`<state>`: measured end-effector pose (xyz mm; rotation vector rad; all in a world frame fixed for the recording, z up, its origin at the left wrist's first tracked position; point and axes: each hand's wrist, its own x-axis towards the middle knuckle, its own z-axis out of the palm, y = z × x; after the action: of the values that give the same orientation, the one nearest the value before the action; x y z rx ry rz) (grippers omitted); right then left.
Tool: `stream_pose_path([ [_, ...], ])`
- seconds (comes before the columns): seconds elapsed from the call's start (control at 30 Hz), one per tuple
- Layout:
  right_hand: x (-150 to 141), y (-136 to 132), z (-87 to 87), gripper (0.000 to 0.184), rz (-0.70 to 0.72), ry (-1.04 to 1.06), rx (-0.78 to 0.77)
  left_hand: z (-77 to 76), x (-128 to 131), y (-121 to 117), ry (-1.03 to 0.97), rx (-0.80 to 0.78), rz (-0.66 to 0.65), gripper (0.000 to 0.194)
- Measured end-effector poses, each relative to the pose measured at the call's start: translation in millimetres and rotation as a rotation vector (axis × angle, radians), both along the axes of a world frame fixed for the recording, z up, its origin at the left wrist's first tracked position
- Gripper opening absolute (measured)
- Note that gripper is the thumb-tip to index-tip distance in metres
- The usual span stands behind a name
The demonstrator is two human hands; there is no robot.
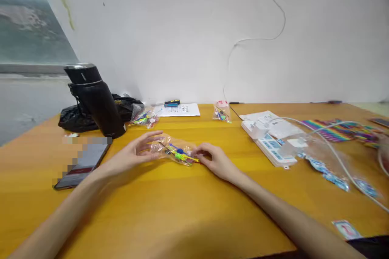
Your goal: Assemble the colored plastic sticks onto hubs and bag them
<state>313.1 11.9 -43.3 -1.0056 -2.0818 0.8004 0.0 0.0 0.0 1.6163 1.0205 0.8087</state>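
Note:
A clear plastic bag of small coloured parts lies on the wooden table between my hands. Blue, green, yellow and dark pieces show through it. At the bag's right end, my right hand has thumb and fingers closed on the plastic. My left hand is at the opposite end, its thumb and fingers apart beside the bag; whether the fingertips touch the plastic is hard to tell.
Left stand a black bottle and a tablet-like device. Behind are similar bags, a paper sheet and screwdrivers. A white box, cables and rainbow strips lie right. Another person's hand shows at the right edge.

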Motion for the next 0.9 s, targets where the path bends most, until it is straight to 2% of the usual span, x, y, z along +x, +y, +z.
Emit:
stream_pose_path([
  [0.1,-1.4,-3.9,3.0,0.015,0.007,0.009,-0.031,-10.8,-1.1,5.0,-0.006,0.015,0.086,0.052],
  [0.2,-2.4,-8.6,9.3,0.020,0.069,-0.003,-0.022,-16.4,-1.3,6.8,0.013,0.011,0.090,0.051],
  [0.33,-2.5,-14.7,19.0,0.033,0.154,-0.054,0.005,-16.8,-0.8,5.5,0.002,0.005,0.039,0.056],
  [0.53,-2.1,-17.7,22.3,0.045,0.165,-0.115,-0.021,-17.2,-1.3,6.3,-0.018,0.004,0.071,0.058],
  [0.77,-1.7,-11.8,13.1,0.030,0.155,-0.108,0.000,-20.8,-3.3,9.6,-0.033,0.021,0.045,0.058],
  [0.9,-0.4,-10.5,13.0,0.030,0.176,-0.119,0.002,-16.4,-5.1,8.3,0.005,0.062,0.034,0.054],
])
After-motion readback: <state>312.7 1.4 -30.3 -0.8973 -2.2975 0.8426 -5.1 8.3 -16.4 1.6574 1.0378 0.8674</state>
